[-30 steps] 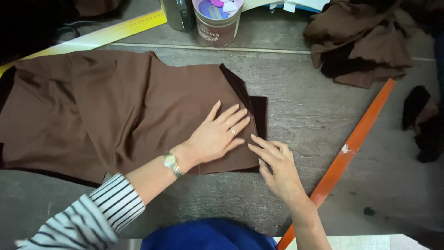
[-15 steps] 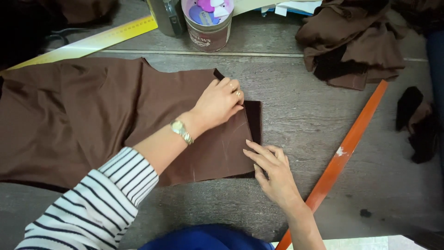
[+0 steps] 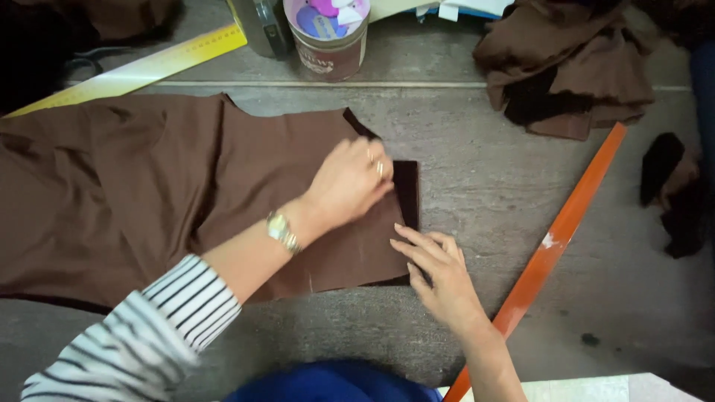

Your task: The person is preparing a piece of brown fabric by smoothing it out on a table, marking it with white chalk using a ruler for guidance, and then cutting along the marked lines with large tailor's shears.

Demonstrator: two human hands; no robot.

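Your left hand point(image 3: 350, 182) lies on the right part of the brown cloth point(image 3: 149, 193), close to its right edge. Its fingers are curled together, knuckles up, but you cannot tell whether they pinch the cloth or only press on it. A ring shows on one finger, and a watch point(image 3: 281, 231) sits on the wrist above a striped sleeve point(image 3: 141, 339).

Your right hand point(image 3: 439, 272) is nearer and further right. Its fingers are spread flat, their tips touching the cloth's near right corner; it grips nothing.

The cloth lies flat on the grey table point(image 3: 484, 149) and runs from the left edge of the view to about the middle. A darker layer shows along its right edge, just beside your left hand.

An orange ruler point(image 3: 551, 246) lies aslant to the right of your right hand, running from the near edge up toward the far right. A yellow ruler point(image 3: 134, 74) lies aslant at the far left, beyond the cloth. A round tin point(image 3: 328, 41) with coloured bits inside stands at the far edge, near the middle. A heap of brown cloth point(image 3: 573, 67) sits at the far right, well apart from your hands, with dark scraps point(image 3: 670, 193) further right. Something blue point(image 3: 335, 381) shows at the near edge between your arms.
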